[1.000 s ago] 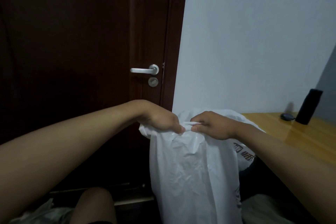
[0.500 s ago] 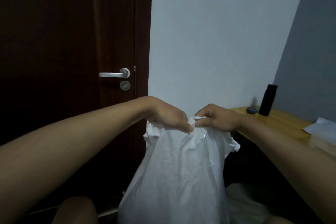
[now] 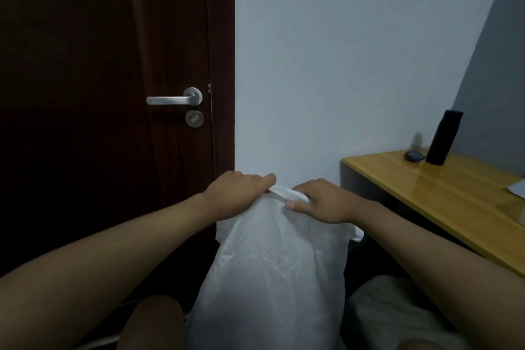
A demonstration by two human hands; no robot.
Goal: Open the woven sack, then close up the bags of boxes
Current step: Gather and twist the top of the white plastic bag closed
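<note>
A tall white plastic bag [image 3: 272, 273] stands upright in front of me, its top bunched together. My left hand [image 3: 235, 196] grips the gathered plastic on the left side of the top. My right hand [image 3: 321, 200] holds the same twisted strip of plastic from the right, thumb underneath. The two hands sit close together with a short white band of the bag between them. The bag's contents are hidden. No woven sack shows in view.
A dark wooden door [image 3: 108, 122] with a silver handle [image 3: 176, 99] fills the left. A yellow wooden desk [image 3: 443, 193] on the right carries a black cylinder [image 3: 444, 140] and a small dark object [image 3: 414, 156]. My knee [image 3: 153, 321] is at bottom left.
Both hands have stayed on the bag's top and turned it, the gathered plastic now twisted into a short band between them. The view has shifted, with the desk nearer on the right.
</note>
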